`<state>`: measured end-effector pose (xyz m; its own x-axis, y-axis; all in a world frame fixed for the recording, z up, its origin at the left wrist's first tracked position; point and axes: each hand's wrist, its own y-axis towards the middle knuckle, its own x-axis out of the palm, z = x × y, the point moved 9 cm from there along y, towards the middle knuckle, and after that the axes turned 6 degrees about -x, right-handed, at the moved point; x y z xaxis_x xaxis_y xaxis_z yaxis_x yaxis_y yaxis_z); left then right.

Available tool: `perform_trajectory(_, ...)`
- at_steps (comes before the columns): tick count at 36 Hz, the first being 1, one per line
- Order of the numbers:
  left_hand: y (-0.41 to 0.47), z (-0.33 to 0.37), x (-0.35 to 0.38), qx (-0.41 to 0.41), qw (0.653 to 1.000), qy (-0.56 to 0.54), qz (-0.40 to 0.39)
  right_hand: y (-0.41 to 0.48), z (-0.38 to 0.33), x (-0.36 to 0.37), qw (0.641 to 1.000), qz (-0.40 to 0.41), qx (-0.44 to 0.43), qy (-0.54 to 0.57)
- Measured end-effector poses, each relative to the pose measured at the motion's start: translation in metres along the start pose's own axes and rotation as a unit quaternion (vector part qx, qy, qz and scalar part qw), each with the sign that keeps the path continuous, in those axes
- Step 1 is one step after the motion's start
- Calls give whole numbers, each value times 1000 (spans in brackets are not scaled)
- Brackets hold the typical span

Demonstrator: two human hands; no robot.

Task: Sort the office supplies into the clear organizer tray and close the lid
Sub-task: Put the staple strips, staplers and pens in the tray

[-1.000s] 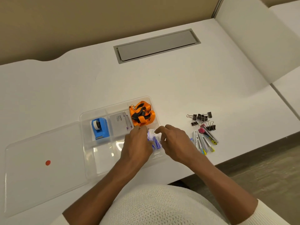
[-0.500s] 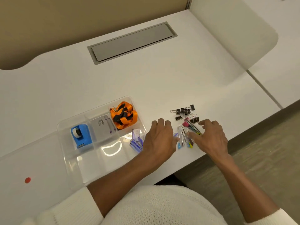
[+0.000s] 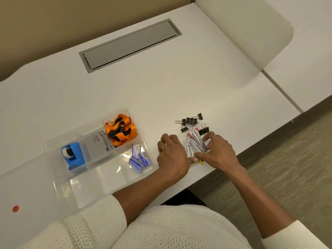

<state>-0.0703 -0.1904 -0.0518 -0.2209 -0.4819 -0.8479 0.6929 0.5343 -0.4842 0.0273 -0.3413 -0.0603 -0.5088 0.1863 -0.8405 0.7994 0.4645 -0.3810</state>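
We find both hands at lower centre of the frame, gathering the small metal staple removers [image 3: 195,146] that lie flat on the worktop [image 3: 161,83], just right of the clear organizer tray [image 3: 53,169]. The left hand [image 3: 172,155] presses its grip narrow against the group's left side; the right hand [image 3: 218,151] closes fingers [image 3: 206,139] over the right side, touching them, though we cannot tell whether any is lifted. We judge these pieces light, stiff and slippery, best pinched across their long edges. Black binder clips [image 3: 191,122] wait just above. The lid [image 3: 21,194] lies open at lower left.
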Motion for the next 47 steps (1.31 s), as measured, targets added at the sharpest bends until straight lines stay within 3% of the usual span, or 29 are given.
perform_trajectory(18,7,4,8,-29,1000,6,-4,9,-10,-1,997,-35,-51,-41)
perform_trajectory(28,13,5,9,-27,1000,-4,-2,5,11,-4,995,-44,9,94)
perform_trajectory(36,14,5,6,-28,999,-30,-31,0,18,7,959,-76,77,261)
perform_trajectory(47,-1,-1,-8,-61,968,-164,-179,-14,-10,5,900,-129,90,406)
